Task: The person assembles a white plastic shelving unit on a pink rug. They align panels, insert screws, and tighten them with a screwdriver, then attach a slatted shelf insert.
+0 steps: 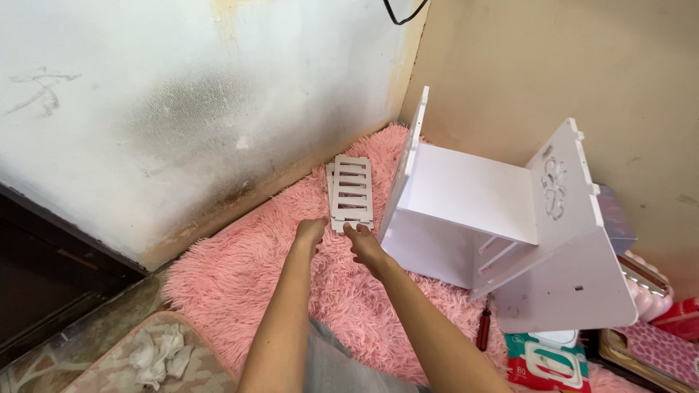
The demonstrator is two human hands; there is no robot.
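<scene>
both hands reach forward over the pink shaggy rug (240,284) to the near end of a white slatted panel (352,193). left hand (312,231) is loosely curled, fingers drawn together, just beside the panel's near left corner; contact cannot be confirmed. right hand (364,244) has its fingertips together and touching the panel's near edge; whether it pinches the edge cannot be told.

slatted panel lies flat on the rug, long axis running from the hands away toward the wall, far end close to the room corner. cross slats run side to side. a second, similar panel shows partly beneath it, offset to the left.

just to the right stands a partly built white shelf unit (502,218), tipped on its side, with a carved side board. a red-handled screwdriver (484,327) lies on the rug at its near edge; a pack of wipes (546,364) lies near the rug's right edge.

rug fills the corner between a stained white wall (182,109) and a beige wall (553,65). a crumpled cloth (156,353) lies on a patterned mat to the left.
</scene>
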